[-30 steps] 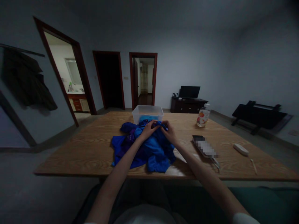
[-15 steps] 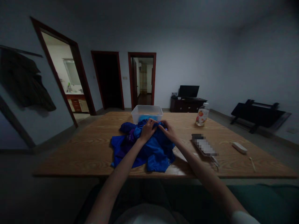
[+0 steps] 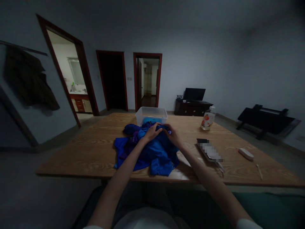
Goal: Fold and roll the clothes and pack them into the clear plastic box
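Cloth [image 3: 159, 152], blue and partly purple, lies in a loose heap directly under both hands and from there toward the body, with more of it spreading to the left of the left hand [image 3: 152, 133]. It shows no clear long axis, only one flap pointing to the body. Its upper fold is between the fingertips, so left hand and right hand [image 3: 173, 135] are about equally near. Both hands are narrow, fingers bent, and they appear to pinch this fold; the exact grip of the right fingers is partly hidden.

Counting: one clear box [image 3: 152, 112] just beyond the fingertips, with something light blue in it; one bottle [image 3: 208, 120], far to the right hand's right; one flat device [image 3: 209, 151], one white case [image 3: 246, 154] and one thin stick [image 3: 259, 172], farther right and nearer the body. How many garments are in the heap, I cannot tell.
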### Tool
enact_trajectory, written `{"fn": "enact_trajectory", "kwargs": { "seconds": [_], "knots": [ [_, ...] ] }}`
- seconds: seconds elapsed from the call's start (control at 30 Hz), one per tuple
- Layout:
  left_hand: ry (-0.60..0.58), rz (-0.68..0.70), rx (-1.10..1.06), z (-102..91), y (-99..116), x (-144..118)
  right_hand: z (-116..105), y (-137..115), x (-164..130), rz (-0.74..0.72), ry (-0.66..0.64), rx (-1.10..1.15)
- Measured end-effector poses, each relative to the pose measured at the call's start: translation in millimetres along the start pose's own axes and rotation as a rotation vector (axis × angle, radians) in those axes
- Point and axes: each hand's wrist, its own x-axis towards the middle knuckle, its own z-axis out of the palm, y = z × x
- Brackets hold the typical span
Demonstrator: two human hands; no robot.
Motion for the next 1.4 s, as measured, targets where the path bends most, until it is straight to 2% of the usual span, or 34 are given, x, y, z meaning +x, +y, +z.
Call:
{"fn": "enact_trajectory", "kwargs": {
  "seconds": [0.13,0.3,0.53,0.87,1.0,1.2,1.4],
  "knots": [
    [-0.015,-0.011,-0.026,-0.4,1.3,-0.4,-1.6,-6.1,-0.3,-0.09,0.0,-0.054],
    [-0.03,-0.029,-0.088,-2.7,6.4,-0.2,-0.5,-14.4,-4.0,-0.124,0.001,-0.142],
    [-0.04,0.043,-0.11,-1.6,2.1,4.0,4.3,-9.0,-5.8,-0.175,0.04,-0.224],
    [-0.062,-0.018,-0.135,-4.1,-1.8,5.7,-0.4,-10.0,-4.7,-0.156,0.017,-0.269],
    [-0.046,-0.006,-0.078,-2.2,-3.4,4.8,-1.3,-8.4,-6.3,-0.166,0.036,-0.264],
    [0.036,0.104,0.226,6.0,-13.0,4.3,-2.4,-8.4,-7.9,-0.161,0.076,-0.278],
    [0.062,0.01,0.106,2.9,-12.8,4.9,-0.2,-10.8,-7.2,-0.183,0.101,-0.237]
  ]
}}
